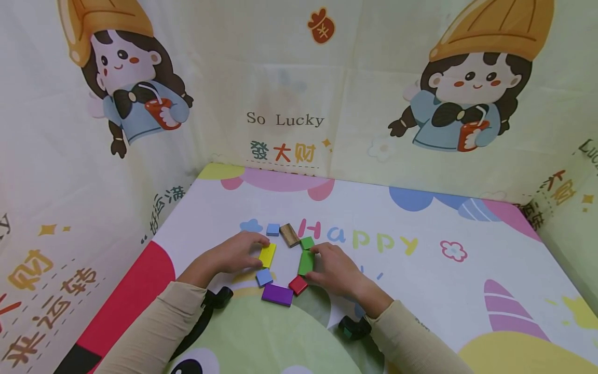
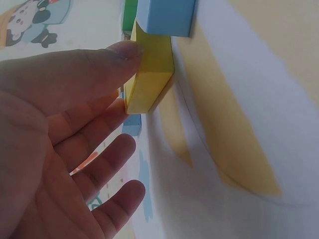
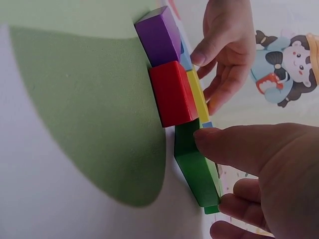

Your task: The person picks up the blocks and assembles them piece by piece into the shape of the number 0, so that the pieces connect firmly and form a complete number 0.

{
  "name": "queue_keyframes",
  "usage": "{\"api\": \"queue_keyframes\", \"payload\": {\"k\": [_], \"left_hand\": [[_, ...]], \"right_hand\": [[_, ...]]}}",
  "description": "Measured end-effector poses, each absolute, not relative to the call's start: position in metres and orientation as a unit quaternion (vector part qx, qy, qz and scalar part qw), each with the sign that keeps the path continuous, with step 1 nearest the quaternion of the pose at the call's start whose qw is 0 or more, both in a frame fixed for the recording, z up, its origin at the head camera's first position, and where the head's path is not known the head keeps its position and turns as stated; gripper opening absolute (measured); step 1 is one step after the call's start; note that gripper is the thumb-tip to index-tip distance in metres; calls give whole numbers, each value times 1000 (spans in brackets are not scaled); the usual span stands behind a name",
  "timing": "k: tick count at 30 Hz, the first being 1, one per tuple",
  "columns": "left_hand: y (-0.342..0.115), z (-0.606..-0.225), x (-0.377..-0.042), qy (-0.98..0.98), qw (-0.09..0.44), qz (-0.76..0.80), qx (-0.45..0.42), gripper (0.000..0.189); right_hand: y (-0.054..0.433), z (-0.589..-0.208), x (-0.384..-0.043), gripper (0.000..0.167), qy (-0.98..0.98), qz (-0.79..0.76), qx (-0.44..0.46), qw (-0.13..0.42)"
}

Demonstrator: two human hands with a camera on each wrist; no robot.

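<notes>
Several coloured wooden blocks lie in a rough ring on the printed cloth. On its left side my left hand (image 1: 232, 254) pinches the yellow block (image 1: 268, 255) by its two ends, thumb at the near end, while the other fingers spread loosely in the left wrist view. Opposite, my right hand (image 1: 337, 271) holds the long green block (image 1: 306, 263) between thumb and fingertips. A small green block (image 1: 307, 243) sits at its far end and a red block (image 1: 298, 285) at its near end. The purple block (image 1: 277, 295) and a blue block (image 1: 264, 277) form the near side.
At the far side of the ring are another blue block (image 1: 273, 229) and a brown wood-grain block (image 1: 289, 235). The tabletop cloth (image 1: 397, 280) carries cartoon prints and "Happy" lettering. Behind it hangs a printed curtain (image 1: 355, 104). Black straps with small devices circle both wrists.
</notes>
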State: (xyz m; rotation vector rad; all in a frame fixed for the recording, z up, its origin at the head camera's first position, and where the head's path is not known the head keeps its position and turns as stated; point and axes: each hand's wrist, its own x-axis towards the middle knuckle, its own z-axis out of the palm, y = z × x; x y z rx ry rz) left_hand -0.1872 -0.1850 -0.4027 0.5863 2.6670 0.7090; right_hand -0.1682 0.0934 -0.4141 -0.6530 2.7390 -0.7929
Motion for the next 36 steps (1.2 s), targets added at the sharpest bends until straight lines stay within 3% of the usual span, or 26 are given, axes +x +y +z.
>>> {"api": "queue_keyframes", "payload": {"k": [36], "left_hand": [[-183,-390,-193,930,126,278,206,42]], "right_hand": [[83,-415,-157,63,929,-252,-252,100]]}}
